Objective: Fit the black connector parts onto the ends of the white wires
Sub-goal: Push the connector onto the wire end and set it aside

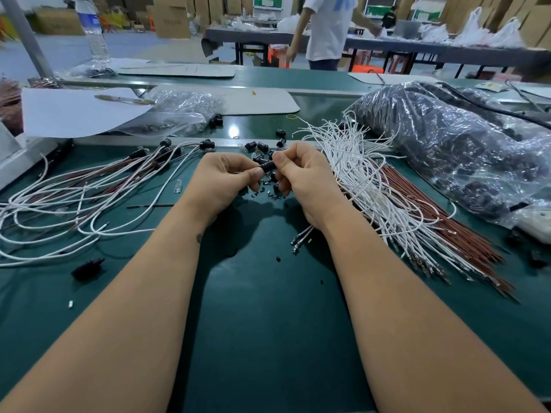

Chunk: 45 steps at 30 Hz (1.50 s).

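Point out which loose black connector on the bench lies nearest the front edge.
The lone black connector at front left, below the white wire loops; the others cluster beyond the hands.

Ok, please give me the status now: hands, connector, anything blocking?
Left hand and right hand both pinch one black connector part. White wires bundled at right, loose connectors behind hands. Nothing blocking.
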Each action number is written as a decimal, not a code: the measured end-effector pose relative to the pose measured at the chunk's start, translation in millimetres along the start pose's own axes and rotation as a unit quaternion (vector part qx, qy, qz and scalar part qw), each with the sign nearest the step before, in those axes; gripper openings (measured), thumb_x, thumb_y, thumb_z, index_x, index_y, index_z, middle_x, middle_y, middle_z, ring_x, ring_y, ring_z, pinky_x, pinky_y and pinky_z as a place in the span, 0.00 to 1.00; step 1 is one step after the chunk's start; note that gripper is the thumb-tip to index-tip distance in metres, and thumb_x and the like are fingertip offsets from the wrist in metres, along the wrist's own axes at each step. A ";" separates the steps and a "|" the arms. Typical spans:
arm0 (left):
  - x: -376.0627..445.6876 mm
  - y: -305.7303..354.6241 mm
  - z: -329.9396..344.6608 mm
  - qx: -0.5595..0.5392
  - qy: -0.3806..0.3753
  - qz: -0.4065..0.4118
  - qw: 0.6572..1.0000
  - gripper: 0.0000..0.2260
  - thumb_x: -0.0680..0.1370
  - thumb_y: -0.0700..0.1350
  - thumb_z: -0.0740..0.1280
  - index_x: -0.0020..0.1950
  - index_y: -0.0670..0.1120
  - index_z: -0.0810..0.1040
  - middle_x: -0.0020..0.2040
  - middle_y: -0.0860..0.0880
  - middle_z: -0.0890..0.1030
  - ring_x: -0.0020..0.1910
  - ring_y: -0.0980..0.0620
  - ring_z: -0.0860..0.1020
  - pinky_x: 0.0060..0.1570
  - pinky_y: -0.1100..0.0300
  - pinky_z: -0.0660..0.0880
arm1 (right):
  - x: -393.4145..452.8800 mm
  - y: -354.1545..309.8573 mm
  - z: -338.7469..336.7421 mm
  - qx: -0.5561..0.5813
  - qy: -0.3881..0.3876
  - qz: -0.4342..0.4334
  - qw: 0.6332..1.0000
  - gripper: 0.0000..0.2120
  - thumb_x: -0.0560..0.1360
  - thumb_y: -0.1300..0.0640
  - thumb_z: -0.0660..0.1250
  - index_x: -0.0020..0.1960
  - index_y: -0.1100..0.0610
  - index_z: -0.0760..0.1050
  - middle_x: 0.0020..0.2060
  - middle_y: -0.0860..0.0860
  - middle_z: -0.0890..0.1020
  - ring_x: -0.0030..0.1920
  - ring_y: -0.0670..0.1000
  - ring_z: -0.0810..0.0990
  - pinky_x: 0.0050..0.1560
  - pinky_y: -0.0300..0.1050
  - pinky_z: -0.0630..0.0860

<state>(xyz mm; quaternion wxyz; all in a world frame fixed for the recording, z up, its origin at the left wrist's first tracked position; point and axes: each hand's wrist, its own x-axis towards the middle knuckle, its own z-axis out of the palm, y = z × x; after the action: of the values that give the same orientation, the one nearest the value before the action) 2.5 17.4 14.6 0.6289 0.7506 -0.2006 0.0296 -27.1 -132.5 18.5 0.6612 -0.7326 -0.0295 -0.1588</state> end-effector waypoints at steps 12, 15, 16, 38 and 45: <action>0.8 1.0 -1.2 -0.042 -0.005 -0.012 0.999 0.07 0.75 0.38 0.71 0.37 0.46 0.82 0.26 0.52 0.80 0.25 0.62 0.73 0.26 0.74 0.65 | -0.9 -0.7 1.5 0.071 -0.029 0.012 0.997 0.12 0.80 0.61 0.63 0.38 0.57 0.69 0.29 0.52 0.75 0.28 0.51 0.71 0.32 0.45 0.69; 1.8 0.6 -1.1 -0.044 0.001 -0.008 0.999 0.08 0.75 0.38 0.71 0.37 0.48 0.83 0.28 0.51 0.80 0.28 0.57 0.74 0.31 0.71 0.69 | -0.5 -0.9 2.4 0.085 -0.028 0.014 0.996 0.11 0.80 0.61 0.63 0.39 0.58 0.70 0.31 0.55 0.76 0.29 0.51 0.72 0.31 0.44 0.70; 2.0 0.5 -0.6 -0.043 0.003 -0.007 0.999 0.08 0.75 0.38 0.71 0.37 0.48 0.83 0.28 0.51 0.81 0.30 0.55 0.75 0.33 0.68 0.70 | -0.3 -1.3 3.1 0.092 -0.025 0.016 0.995 0.10 0.81 0.60 0.61 0.40 0.58 0.71 0.31 0.56 0.77 0.29 0.52 0.74 0.30 0.43 0.72; 8.9 2.6 9.0 -0.004 0.035 0.011 0.999 0.07 0.79 0.42 0.66 0.42 0.49 0.81 0.26 0.55 0.78 0.22 0.63 0.69 0.26 0.73 0.65 | 1.2 -1.4 10.3 0.104 0.047 -0.057 0.992 0.11 0.77 0.70 0.64 0.41 0.59 0.67 0.34 0.59 0.79 0.29 0.50 0.80 0.31 0.40 0.78; -1.0 12.9 3.9 0.180 -0.012 0.022 0.983 0.10 0.82 0.42 0.60 0.55 0.47 0.80 0.31 0.49 0.77 0.25 0.59 0.68 0.29 0.66 0.67 | 0.1 -5.2 1.7 0.130 0.186 -0.071 0.971 0.07 0.78 0.67 0.63 0.46 0.57 0.70 0.37 0.53 0.79 0.34 0.49 0.82 0.42 0.46 0.81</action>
<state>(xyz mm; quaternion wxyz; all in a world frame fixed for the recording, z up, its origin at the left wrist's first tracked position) -3.6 12.3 25.5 0.4798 0.8475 -0.2159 0.0700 -28.0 -130.2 23.4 0.7316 -0.5942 0.0211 -0.3335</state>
